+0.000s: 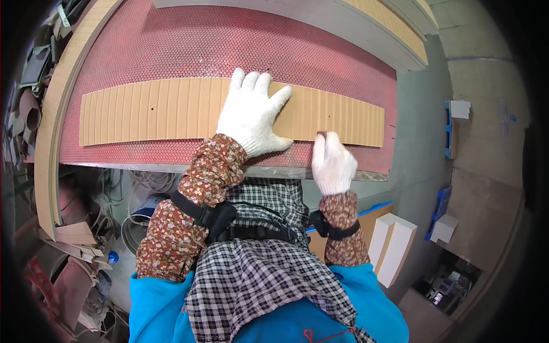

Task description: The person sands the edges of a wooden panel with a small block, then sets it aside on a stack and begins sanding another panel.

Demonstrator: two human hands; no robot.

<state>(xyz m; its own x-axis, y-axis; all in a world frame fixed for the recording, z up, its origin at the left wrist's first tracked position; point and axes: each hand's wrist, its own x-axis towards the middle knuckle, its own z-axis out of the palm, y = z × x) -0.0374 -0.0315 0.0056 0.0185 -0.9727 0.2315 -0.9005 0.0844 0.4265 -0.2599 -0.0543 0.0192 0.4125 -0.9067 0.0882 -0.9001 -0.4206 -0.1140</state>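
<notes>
Head view, left hand (251, 111) on board (171, 108), possible bucket (148, 207)

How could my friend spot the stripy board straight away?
Find the big red-topped table. Across its near half lies a long tan board, ribbed crosswise, under the white-gloved left hand. Unlike the thick, pale-sided pieces at the far edge, it looks thin.

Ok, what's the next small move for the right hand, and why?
Probably a short slide along the near edge of the ribbed tan panel: the right hand is at that edge, fingers pinched together, and the left hand lies spread on the panel, seemingly bracing it. Can't tell whether the pinch holds anything.
</notes>
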